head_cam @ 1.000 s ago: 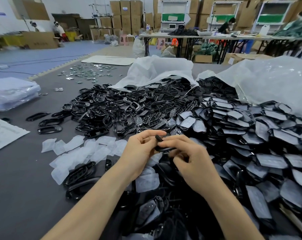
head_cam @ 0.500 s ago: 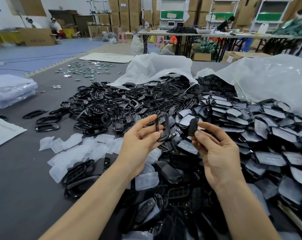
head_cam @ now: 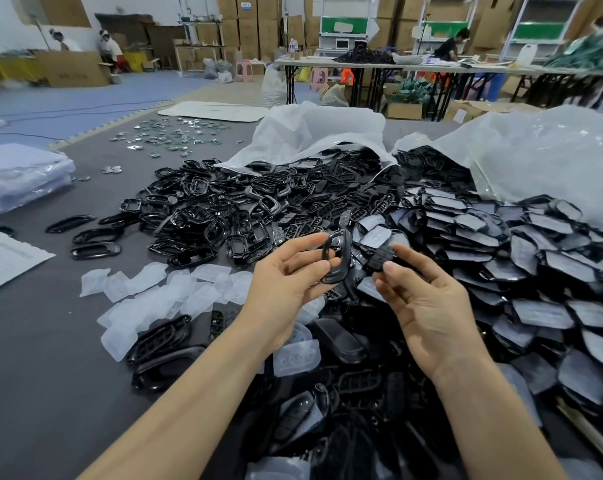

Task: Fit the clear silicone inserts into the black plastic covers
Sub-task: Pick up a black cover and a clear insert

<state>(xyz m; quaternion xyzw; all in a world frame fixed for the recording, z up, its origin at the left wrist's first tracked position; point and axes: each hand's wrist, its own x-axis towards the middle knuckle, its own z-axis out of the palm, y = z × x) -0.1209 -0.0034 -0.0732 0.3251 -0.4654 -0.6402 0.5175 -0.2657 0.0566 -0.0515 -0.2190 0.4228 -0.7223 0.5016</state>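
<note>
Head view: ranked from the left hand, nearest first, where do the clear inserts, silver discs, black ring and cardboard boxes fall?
1. Black ring, held in the left hand.
2. Clear inserts, just to its left.
3. Silver discs, far back left.
4. Cardboard boxes, by the back wall.

Left forearm (head_cam: pixel 189 403) and right forearm (head_cam: pixel 483 420): both bare to the lower frame edge. Left hand (head_cam: pixel 286 289) and right hand (head_cam: pixel 428 306): bare. Thumbnails: short, plain, unpainted.
</note>
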